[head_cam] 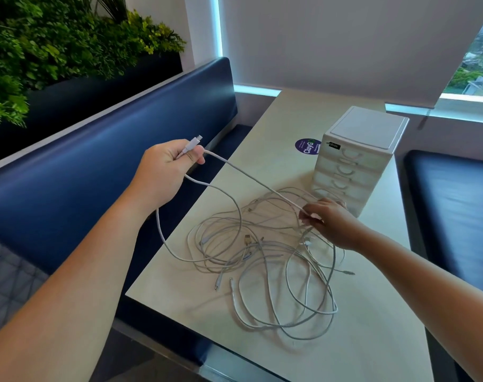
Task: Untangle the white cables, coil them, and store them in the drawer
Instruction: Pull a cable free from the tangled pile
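White cable end in curled L hand grip, mid-run in R hand fingertip pinch.

The left hand is raised at 10 o'clock of the tangle and grips the plug end of 1 cable. The right hand pinches that cable at the tangle's 1 o'clock edge. The tangle lies on the table. The drawer unit stands beyond the right hand at 1 o'clock, with a sticker at its 9 o'clock.
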`<state>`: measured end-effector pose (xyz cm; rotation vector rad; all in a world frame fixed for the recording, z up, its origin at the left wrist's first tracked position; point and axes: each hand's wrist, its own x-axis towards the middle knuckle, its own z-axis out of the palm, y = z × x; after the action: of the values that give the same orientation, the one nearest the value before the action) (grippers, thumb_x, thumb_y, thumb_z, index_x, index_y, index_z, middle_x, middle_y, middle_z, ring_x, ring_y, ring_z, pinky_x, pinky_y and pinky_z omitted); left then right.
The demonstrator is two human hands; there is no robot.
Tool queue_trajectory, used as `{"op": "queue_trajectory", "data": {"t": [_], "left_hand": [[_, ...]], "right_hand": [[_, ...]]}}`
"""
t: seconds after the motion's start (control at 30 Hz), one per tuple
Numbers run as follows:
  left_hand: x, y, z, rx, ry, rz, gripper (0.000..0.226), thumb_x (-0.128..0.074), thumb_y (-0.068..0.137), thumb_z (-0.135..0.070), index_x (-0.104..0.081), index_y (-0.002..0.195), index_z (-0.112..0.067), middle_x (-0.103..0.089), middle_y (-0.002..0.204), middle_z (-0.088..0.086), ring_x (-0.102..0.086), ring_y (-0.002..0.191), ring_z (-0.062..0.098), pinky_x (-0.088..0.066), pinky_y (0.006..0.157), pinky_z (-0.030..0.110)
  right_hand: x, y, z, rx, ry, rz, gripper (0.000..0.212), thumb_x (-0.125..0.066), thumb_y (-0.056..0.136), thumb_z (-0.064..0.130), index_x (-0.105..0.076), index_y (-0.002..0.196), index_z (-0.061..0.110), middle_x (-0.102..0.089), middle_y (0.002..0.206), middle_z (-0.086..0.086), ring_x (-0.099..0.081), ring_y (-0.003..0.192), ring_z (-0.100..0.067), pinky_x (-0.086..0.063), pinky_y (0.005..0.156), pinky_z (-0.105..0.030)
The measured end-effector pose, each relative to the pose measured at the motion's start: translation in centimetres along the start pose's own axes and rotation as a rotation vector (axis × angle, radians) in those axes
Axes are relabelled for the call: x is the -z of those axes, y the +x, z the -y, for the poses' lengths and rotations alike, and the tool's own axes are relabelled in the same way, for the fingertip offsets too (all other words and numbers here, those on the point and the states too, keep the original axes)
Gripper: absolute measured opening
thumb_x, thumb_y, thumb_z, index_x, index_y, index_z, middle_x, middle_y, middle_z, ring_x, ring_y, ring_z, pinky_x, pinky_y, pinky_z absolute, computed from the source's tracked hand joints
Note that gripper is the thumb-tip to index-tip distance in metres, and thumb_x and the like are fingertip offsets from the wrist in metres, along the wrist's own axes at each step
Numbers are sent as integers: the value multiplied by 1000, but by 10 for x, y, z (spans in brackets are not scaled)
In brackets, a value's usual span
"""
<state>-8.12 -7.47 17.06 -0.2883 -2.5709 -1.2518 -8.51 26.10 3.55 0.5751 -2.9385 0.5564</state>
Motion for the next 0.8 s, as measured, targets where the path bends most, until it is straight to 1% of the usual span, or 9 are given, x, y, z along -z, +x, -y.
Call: {"op": "queue_trajectory", "data": {"t": [0.1,0.23,0.33,0.4,0.47,0.6,0.7,0.73,0.8], "left_hand": [[1,-1,4,17,0,-7,32,-51,100,-35,-67,77,-21,-43,61,-8,-37,54,3,-30,51,11],[6,-1,11,44,-27,-73,32,-51,101,-36,-67,78,-20,-41,62,-4,-38,54,3,-34,60,21],[6,-1,10,59,-57,-31,32,-51,101,-36,-68,80,-19,-42,56,-10,-39,49,2,-32,59,26],[2,-3,6,64,-74,9,32,-51,101,-36,-69,83,-17,-47,50,-18,-42,47,-3,-31,58,25],[-2,-6,1,54,-93,44,33,-50,100,-37,-68,85,-14,-43,46,-18,-40,45,0,-29,56,26],[-5,-9,-10,29,-142,101,33,-49,101,-35,-68,85,-12,-42,44,-19,-41,44,-1,-26,55,27],[-6,-12,-17,12,-156,116,32,-49,101,-32,-67,85,-11,-44,44,-20,-43,45,-4,-27,56,25],[-7,-13,-19,6,-159,119,32,-48,102,-31,-66,85,-10,-45,44,-21,-44,46,-5,-28,56,23],[-5,-15,-19,-2,-156,121,32,-48,102,-29,-66,86,-8,-46,44,-23,-45,47,-7,-29,57,20]], "right_hand": [[-2,-11,-15,-31,15,-3,14,-65,87,20,-67,101,22,-62,105,5,-56,102,-23,-43,93,-42],[2,-25,-27,-119,-7,67,22,-71,82,21,-66,103,22,-62,106,3,-56,104,-24,-44,92,-39],[0,-29,-26,-175,-82,87,40,-72,80,35,-61,117,25,-60,114,3,-49,114,-23,-39,98,-38],[-2,-25,-14,-157,-47,26,53,-71,80,42,-55,126,21,-58,120,-1,-48,119,-26,-38,101,-39],[-3,-17,7,-95,27,-33,63,-68,81,46,-49,133,16,-53,130,-7,-46,123,-28,-36,103,-39],[-1,4,57,5,256,-1,76,-62,83,48,-32,145,15,-42,144,-4,-36,134,-18,-26,113,-31],[-1,16,84,45,404,117,68,-64,88,35,-32,145,18,-47,140,7,-40,128,-6,-25,106,-17],[-2,20,90,42,473,137,58,-64,89,30,-40,141,19,-52,133,10,-44,123,-2,-29,103,-17],[-4,25,99,56,608,124,24,-60,92,21,-60,116,17,-64,110,10,-57,106,-2,-40,97,-21]]}}
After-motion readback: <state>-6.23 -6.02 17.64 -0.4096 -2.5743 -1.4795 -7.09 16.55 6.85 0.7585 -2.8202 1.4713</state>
